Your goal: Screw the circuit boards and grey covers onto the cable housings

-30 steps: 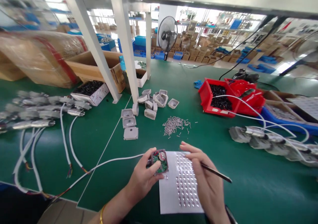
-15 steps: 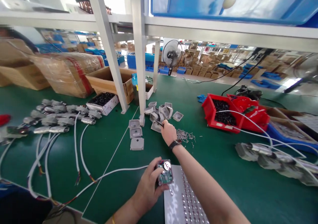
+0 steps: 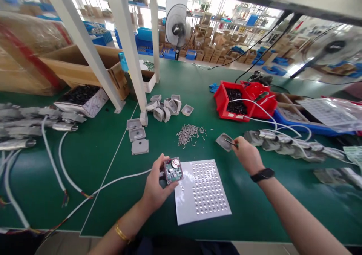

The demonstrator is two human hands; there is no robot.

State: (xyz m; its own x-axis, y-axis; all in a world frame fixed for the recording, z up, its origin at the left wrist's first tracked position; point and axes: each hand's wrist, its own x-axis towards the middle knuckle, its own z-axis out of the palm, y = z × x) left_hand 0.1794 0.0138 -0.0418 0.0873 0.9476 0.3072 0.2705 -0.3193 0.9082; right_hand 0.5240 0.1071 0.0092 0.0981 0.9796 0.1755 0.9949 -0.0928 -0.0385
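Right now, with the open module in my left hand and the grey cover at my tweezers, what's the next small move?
Probably bring the grey cover, touched by the tweezers in the right hand, back over the open module held by the left hand; its circuit board is exposed and uncovered.

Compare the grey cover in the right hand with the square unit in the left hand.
The grey cover is a plain shell with no cable on it, pinched at its edge by the right hand along with a thin dark tool. The square unit shows a green circuit board, trails a white cable, and sits gripped in the left hand over the dotted white sheet. Both are small and square.
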